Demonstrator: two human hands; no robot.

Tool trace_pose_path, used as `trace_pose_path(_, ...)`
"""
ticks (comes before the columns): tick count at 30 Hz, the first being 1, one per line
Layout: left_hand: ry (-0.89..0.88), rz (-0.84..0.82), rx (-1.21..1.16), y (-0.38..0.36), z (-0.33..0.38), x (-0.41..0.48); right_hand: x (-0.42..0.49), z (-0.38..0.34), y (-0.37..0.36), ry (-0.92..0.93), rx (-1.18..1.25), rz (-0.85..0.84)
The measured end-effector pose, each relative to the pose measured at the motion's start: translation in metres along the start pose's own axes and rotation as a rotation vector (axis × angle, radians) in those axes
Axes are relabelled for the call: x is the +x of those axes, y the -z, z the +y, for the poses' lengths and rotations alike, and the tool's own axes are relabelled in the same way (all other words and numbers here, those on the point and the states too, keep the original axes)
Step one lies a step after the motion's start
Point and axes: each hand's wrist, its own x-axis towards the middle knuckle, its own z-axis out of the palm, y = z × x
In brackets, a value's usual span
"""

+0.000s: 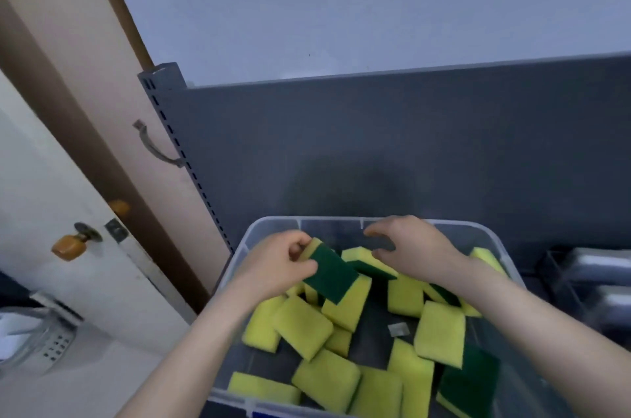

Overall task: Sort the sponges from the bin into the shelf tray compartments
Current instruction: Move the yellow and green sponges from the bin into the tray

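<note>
The left hand is gripping a sponge by one short end, thumb on the green scrubbing face and fingers curled under the yellow foam, and is holding it just above the rear left corner of the bin. The right hand is hovering over the rear middle of the bin in a loose claw, fingers spread and holding nothing, right above a second sponge that is leaning against the pile.

The step in hand looks like taking one sponge per hand. To do it well, the right hand should be closing across that second sponge's narrow width, not its corner, so the soft foam is not folding or slipping. The left grip looks secure enough to carry.

The other sponges are lying jumbled across the bin floor. The shelf tray is sitting dim and blurred just right of the bin, so its compartments are hard to make out.
</note>
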Motion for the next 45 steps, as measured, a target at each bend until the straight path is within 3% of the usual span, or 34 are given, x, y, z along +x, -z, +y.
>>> trace_pose_path(6, -0.022, 0.176, 0.144, 0.013, -0.024, 0.033, 0.016, -0.023, -0.014, -0.109, -0.061, -0.022)
trace_pose_path(13, -0.045, 0.184, 0.143, -0.016, -0.04, 0.04, 0.028, -0.044, -0.05, -0.219, -0.137, -0.099)
trace_pose_path(19, -0.106, 0.197, 0.122, -0.016, -0.042, 0.04, 0.028, -0.053, -0.071, -0.319, -0.253, -0.079)
trace_pose_path(23, -0.13, 0.197, 0.124, -0.016, -0.043, 0.039, 0.021, -0.05, -0.07, -0.399, -0.19, -0.033)
trace_pose_path(35, -0.214, 0.197, 0.06, -0.015, -0.044, 0.039, -0.036, -0.06, -0.042, -0.608, 0.253, 0.462)
trace_pose_path(45, -0.329, 0.161, 0.084, -0.021, -0.034, 0.025, -0.1, -0.069, -0.047, -0.726, 0.517, 0.736)
